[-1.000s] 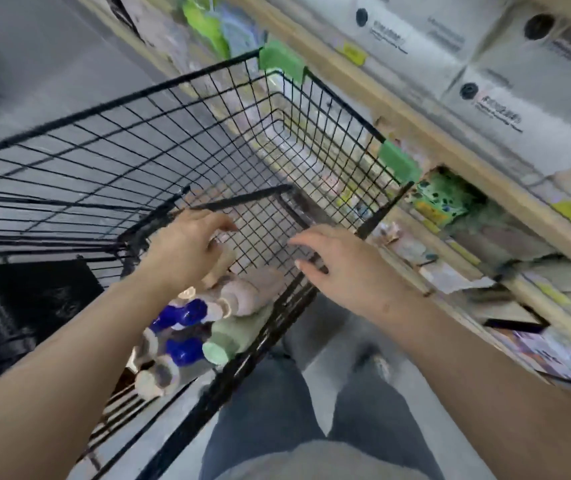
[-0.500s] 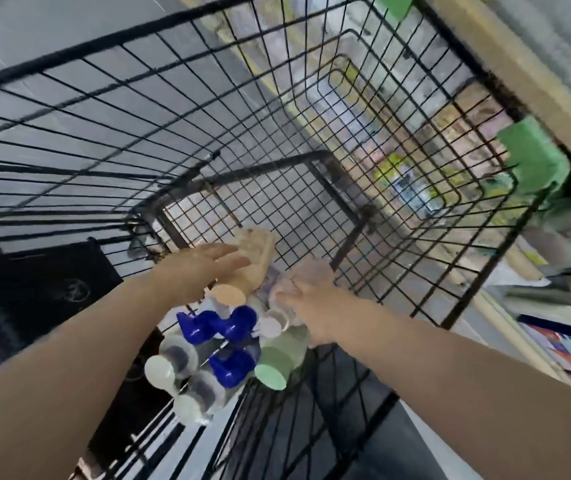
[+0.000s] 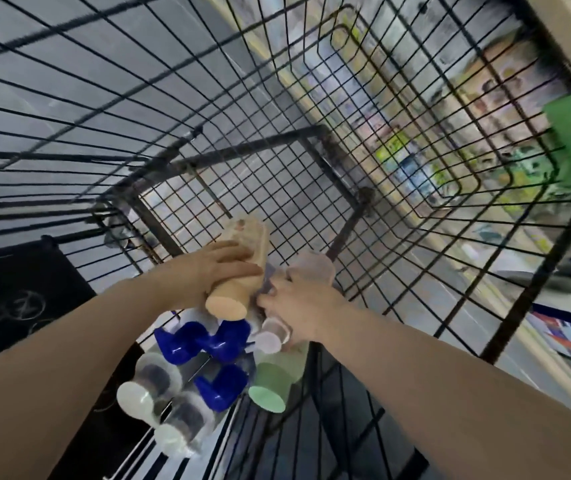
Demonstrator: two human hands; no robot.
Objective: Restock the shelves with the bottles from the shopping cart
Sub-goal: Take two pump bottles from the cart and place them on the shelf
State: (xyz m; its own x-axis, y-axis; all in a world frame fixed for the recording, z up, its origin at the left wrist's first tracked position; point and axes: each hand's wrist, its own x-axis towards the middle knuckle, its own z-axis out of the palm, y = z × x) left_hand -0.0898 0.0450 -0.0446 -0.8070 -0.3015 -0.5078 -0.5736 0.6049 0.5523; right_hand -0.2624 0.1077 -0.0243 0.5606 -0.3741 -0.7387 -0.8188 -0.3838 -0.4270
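We reach into the black wire shopping cart (image 3: 277, 109); our left hand (image 3: 208, 275) wraps its fingers around the tan bottle (image 3: 239, 271), which lies tilted atop the pile; our right hand (image 3: 303, 303) curls round the pinkish bottle (image 3: 308, 271) just beside it; blue-capped bottles (image 3: 208, 341) and a green bottle (image 3: 273, 382) lie beneath.

cart top open | wire walls (image 3: 363, 109) enclose | bottles (image 3: 208, 344) packed touching
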